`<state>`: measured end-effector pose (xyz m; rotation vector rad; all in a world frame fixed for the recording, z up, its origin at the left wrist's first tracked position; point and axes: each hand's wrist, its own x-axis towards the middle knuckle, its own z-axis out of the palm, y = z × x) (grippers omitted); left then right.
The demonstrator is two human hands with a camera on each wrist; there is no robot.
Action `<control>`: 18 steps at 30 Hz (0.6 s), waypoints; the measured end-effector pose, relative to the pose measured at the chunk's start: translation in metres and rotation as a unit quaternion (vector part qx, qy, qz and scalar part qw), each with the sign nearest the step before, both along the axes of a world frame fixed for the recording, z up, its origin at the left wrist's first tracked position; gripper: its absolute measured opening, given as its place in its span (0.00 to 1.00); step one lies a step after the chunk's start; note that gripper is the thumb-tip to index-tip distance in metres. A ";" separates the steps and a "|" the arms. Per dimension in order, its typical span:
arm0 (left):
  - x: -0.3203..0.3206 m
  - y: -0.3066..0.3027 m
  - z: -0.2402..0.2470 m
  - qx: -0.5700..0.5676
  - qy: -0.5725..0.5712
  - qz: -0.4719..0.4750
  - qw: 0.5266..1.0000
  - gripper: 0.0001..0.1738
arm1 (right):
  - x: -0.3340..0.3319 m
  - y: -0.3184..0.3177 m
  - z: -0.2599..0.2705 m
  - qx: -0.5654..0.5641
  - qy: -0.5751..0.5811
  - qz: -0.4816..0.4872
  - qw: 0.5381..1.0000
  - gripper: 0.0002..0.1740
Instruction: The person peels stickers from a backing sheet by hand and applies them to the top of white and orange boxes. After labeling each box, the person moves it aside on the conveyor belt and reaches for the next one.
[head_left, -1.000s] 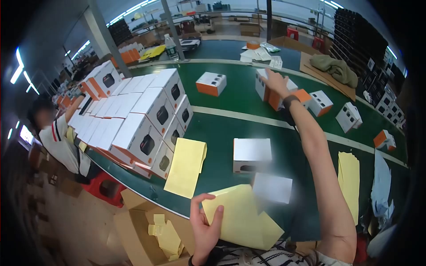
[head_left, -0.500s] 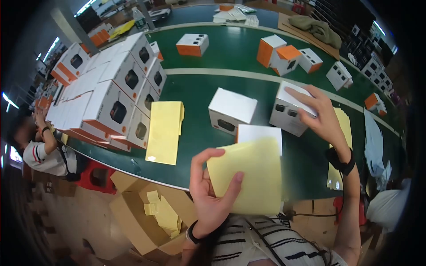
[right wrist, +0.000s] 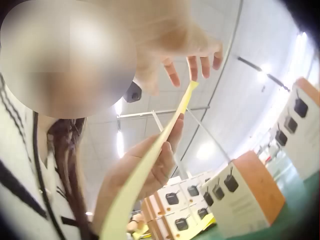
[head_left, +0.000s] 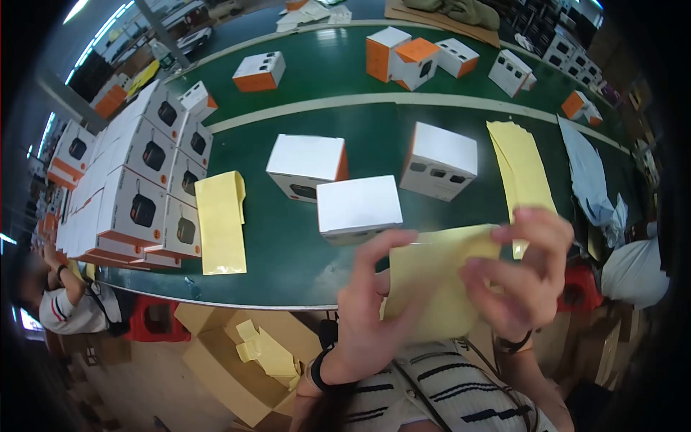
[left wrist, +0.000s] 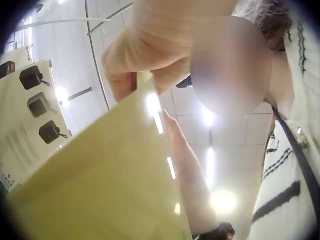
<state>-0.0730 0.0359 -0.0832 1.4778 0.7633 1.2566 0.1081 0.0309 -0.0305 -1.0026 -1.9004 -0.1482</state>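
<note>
Close to my chest I hold up a yellow sheet (head_left: 432, 277) with both hands. My left hand (head_left: 381, 288) grips its left side, thumb in front and fingers behind. My right hand (head_left: 515, 266) pinches its right upper edge. In the left wrist view the yellow sheet (left wrist: 100, 185) fills the lower frame below my fingers (left wrist: 130, 65). The right wrist view shows the yellow sheet (right wrist: 150, 165) edge-on between both hands. Just beyond the sheet a white box (head_left: 358, 205) sits on the green table (head_left: 288, 252).
Two more white boxes (head_left: 306, 165) (head_left: 440, 160) stand behind the near one. Stacked boxes (head_left: 137, 180) line the left. Yellow sheet piles lie at left (head_left: 219, 219) and right (head_left: 522, 169). A cardboard carton (head_left: 237, 360) stands on the floor. Another person (head_left: 65, 306) sits lower left.
My right hand brought a white box in from the far belt, set it on the table, let go and moved back to pinch the yellow sheet. The sheet is raised closer.
</note>
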 end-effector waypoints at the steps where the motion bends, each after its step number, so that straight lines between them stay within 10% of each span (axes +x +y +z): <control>1: 0.002 -0.003 0.001 0.005 0.004 0.014 1.000 0.36 | -0.004 -0.007 0.002 0.049 -0.092 -0.018 0.994 0.20; 9: 0.017 -0.003 -0.003 0.078 -0.085 0.045 0.992 0.49 | -0.020 -0.006 -0.011 -0.115 0.076 -0.001 0.990 0.24; 18: 0.000 -0.017 0.005 0.087 -0.083 0.052 0.991 0.54 | -0.019 -0.002 -0.013 -0.047 0.081 -0.010 0.996 0.21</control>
